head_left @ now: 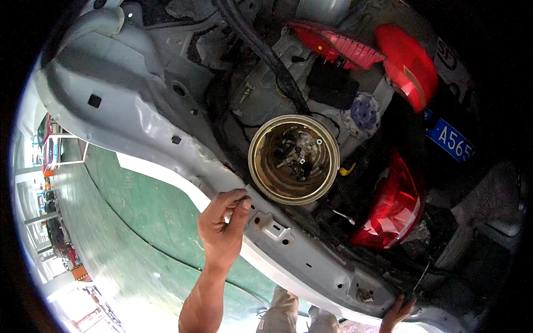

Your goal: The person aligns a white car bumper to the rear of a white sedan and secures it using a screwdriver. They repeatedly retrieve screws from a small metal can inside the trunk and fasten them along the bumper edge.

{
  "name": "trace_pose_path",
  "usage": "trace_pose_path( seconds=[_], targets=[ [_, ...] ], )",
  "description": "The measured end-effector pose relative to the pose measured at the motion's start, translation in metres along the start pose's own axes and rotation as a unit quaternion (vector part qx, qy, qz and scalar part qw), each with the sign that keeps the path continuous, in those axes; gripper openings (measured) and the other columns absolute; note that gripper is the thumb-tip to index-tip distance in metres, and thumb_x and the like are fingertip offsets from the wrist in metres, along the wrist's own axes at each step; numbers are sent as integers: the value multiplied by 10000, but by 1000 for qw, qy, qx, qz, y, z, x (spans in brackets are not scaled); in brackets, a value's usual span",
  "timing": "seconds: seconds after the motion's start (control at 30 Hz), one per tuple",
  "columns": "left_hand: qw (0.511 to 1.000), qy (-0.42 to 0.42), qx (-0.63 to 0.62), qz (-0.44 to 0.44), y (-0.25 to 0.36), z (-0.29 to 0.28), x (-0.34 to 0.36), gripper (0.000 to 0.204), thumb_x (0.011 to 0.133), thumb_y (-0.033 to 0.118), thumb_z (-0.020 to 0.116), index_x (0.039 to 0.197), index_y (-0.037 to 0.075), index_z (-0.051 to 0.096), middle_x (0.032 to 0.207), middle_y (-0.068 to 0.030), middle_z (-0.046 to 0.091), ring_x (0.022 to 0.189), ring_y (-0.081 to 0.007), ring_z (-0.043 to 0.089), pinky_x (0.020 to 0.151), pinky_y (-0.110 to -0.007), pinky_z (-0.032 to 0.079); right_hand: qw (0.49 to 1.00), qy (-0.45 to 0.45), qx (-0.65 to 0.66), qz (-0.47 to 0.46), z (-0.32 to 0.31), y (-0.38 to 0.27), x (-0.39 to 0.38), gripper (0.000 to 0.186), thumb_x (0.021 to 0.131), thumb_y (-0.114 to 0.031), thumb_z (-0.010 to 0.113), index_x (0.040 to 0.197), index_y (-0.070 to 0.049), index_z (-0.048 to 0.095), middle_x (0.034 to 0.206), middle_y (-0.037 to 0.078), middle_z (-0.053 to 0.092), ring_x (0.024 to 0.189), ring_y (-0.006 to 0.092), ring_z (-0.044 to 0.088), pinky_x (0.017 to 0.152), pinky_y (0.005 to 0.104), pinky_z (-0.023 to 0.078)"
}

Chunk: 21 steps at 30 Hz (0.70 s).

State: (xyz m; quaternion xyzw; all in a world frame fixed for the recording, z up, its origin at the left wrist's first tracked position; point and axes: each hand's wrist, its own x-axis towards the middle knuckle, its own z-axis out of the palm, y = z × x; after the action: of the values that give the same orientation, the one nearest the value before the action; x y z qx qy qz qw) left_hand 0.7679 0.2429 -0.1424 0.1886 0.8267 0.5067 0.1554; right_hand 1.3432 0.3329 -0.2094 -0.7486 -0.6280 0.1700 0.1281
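Observation:
My left hand [223, 227] is raised over the grey metal edge panel [183, 152] of a car body, thumb and forefinger pinched together. What the pinch holds, if anything, is too small to make out. Just beyond those fingertips stands a round metal can [253, 161] with small screws, nuts and dirt in its bottom. At the lower right, my right hand [396, 313] is closed round the dark handle of what looks like a screwdriver [422, 276]. Its thin shaft points up into the car's rear compartment. The hand is partly cut off by the lower edge.
Red tail lights [391, 205], [408, 66] and a red lamp part [338, 45] lie in the compartment, near a blue number plate [451, 140]. A black cable bundle [261, 50] runs toward the can. A hose [150, 242] crosses the green floor [127, 200].

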Motion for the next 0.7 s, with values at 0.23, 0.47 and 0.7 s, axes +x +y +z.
trace_pose_path(
  seconds=[0.23,0.47,0.7],
  targets=[
    [890,-149,377,209,7,55,68,210,836,50,675,1043,28,701,933,-126,703,812,-276,711,688,-326,584,1000,-18,-5,6,-9,-3,-3,556,994,-315,618,1358,87,498,1311,243,580,1159,337,528,1061,410,379],
    [817,-204,487,233,-67,131,123,87,772,118,684,754,85,761,760,-163,708,682,-316,702,576,-453,577,999,22,31,7,3,0,-3,529,985,-262,630,1360,86,499,1292,234,587,1145,319,534,1039,413,398],
    [839,-141,419,318,-93,149,136,95,714,191,705,665,116,737,695,-134,699,650,-332,691,603,-470,558,992,-26,123,21,-5,-73,-9,620,943,-355,708,1272,137,524,1144,261,651,969,343,591,874,464,493]
  ],
)
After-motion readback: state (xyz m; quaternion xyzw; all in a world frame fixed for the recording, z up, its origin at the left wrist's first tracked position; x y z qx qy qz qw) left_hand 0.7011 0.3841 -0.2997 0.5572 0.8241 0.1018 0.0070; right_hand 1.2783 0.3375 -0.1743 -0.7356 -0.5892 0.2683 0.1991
